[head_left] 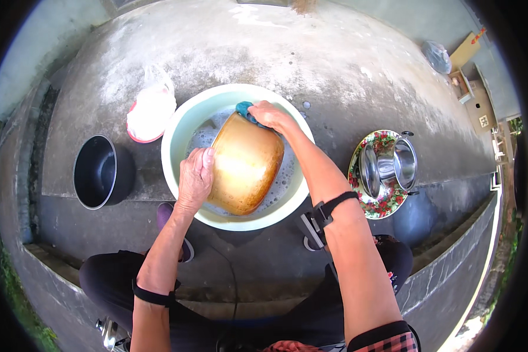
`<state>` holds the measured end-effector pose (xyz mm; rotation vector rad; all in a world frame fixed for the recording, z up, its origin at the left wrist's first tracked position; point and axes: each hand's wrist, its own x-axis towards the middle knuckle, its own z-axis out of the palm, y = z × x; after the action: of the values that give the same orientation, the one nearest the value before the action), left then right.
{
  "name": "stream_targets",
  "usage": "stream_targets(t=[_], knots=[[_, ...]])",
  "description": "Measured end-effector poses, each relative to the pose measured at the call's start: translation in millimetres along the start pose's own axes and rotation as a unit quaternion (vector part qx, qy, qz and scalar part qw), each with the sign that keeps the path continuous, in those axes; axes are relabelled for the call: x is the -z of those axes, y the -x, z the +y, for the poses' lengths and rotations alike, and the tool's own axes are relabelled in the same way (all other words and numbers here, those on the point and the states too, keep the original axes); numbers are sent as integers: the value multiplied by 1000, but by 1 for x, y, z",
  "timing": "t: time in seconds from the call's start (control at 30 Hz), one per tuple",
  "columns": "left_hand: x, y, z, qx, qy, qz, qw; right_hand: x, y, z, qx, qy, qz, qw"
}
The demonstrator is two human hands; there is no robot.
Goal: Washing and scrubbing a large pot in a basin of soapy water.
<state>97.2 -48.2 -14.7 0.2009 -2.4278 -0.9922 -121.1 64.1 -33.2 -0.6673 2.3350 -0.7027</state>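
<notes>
A golden pot (246, 164), browned along its lower edge, lies tilted on its side in a pale green basin (179, 117) of soapy water (202, 138). My left hand (197, 176) is closed on the pot's left edge. At the far edge of the pot, my right hand (268, 115) presses a bunched blue-green scrubbing cloth (244, 109) against it. The inside of the pot faces away and is hidden. Bubbles float on the water around the pot.
Left of the basin stand a dark pot (122, 176) and a white plastic bag (152, 111) on a red-rimmed dish. To the right, a floral tray (387, 206) holds a shiny steel pot (406, 164) and a lid (369, 170). A thin cable (232, 270) runs between my legs.
</notes>
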Motion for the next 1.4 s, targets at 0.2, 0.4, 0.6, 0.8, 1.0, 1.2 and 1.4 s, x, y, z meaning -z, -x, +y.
stream_targets(t=[0.2,0.4,0.6,0.8,1.0,1.2,1.4], knots=[[3,8,3,71,47,-15,996,-31,4,66,-91,-353,7,931],[-7,-33,25,110,-40,-52,992,-13,44,23,-112,-89,118,983],[-17,-57,5,68,-13,-26,997,-21,120,-20,21,55,306,950],[-12,-78,-10,70,-100,-47,991,-61,179,-51,223,27,388,894],[-2,-56,-25,72,-43,7,996,-67,144,5,168,-102,433,880],[9,-44,-66,132,31,78,988,-84,66,51,23,-192,306,932],[15,-42,-95,123,114,102,981,-95,56,40,20,-154,358,921]])
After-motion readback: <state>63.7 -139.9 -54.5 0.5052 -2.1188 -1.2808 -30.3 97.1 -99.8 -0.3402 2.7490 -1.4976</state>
